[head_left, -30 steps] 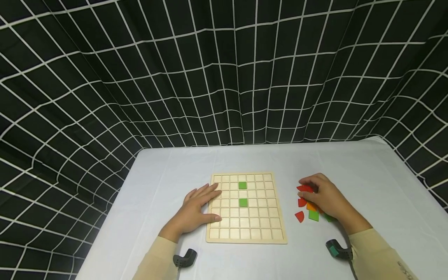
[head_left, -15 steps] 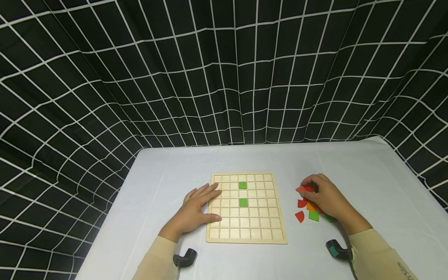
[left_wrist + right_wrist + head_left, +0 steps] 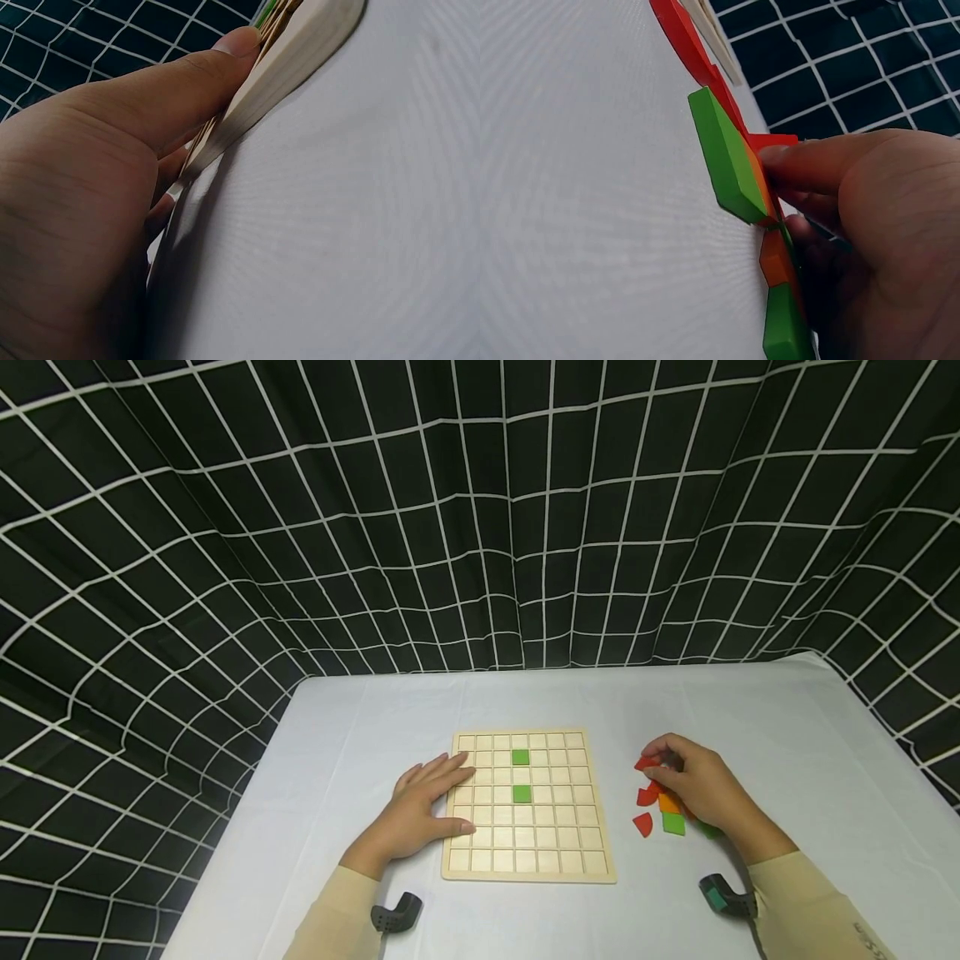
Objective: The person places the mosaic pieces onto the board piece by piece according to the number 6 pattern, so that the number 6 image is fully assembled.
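Note:
My left hand (image 3: 412, 817) rests with spread, straight fingers on the left edge of a wooden grid board (image 3: 555, 863). One green square tile (image 3: 521, 757) and a second green tile (image 3: 522, 794) sit in cells of the same column. To the right of the board, my right hand (image 3: 701, 783) pinches a red wedge-shaped tile (image 3: 645, 763) between thumb and fingers, over a small pile. In the right wrist view this red tile (image 3: 776, 140) shows at the thumb tip. Part of the pile is hidden beneath the palm.
Around the right hand lie a loose red wedge tile (image 3: 642, 825), another red tile (image 3: 646, 797), an orange tile (image 3: 668, 803) and a green tile (image 3: 673, 823). A white cloth covers the table (image 3: 360, 718). Black curtains with a white grid (image 3: 480, 527) surround it.
My right thumb and fingers have shifted among the red tiles; the pinched tile has turned slightly and the nearby tiles have moved a little. The left hand and board stay still.

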`<state>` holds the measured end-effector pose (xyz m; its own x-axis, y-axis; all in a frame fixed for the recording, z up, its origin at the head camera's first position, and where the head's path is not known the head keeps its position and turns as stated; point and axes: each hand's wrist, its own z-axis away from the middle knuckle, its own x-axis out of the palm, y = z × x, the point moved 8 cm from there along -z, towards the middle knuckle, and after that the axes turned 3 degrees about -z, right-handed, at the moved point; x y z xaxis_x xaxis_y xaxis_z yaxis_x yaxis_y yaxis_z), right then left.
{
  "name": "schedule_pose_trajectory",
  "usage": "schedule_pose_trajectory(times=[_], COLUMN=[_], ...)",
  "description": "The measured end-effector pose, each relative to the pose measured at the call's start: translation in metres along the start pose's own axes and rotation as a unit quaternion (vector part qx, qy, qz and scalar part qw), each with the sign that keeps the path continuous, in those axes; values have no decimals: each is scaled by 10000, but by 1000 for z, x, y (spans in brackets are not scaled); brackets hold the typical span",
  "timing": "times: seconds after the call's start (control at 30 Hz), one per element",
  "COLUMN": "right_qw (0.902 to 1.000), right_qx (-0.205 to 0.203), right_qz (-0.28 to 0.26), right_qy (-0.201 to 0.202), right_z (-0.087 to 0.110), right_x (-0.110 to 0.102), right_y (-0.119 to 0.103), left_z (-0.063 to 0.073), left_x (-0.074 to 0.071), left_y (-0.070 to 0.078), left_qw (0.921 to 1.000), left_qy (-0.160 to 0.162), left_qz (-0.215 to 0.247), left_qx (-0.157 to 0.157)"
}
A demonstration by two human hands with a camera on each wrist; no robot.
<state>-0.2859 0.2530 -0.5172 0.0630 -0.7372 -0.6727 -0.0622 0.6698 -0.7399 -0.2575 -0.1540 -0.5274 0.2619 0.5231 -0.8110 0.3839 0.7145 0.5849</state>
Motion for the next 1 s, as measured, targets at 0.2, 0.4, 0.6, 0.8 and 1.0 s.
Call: schedule_pose_trajectory(times=[0.2, 0.4, 0.6, 0.8, 1.0], right_qw=[10000, 9996, 9971, 9911, 9873], right_qx=[-32, -165, -190, -29, 34], right_qz=[19, -76, -466, -1264, -1562], right_qy=[51, 193, 563, 412, 269], right_z=[1, 2, 3, 3, 4], right_x=[-2, -7, -17, -19, -17], right_y=[0, -2, -4, -4, -4], left_z=[0, 0, -1, -1, -1], left_x=[0, 0, -1, -1, -2], left_y=[1, 0, 1, 1, 1], left_qw=[10000, 9999, 9999, 10000, 9999], left_qy=[8, 26, 9, 1, 9], left_qz=[27, 106, 100, 56, 88], left_qx=[8, 34, 35, 26, 62])
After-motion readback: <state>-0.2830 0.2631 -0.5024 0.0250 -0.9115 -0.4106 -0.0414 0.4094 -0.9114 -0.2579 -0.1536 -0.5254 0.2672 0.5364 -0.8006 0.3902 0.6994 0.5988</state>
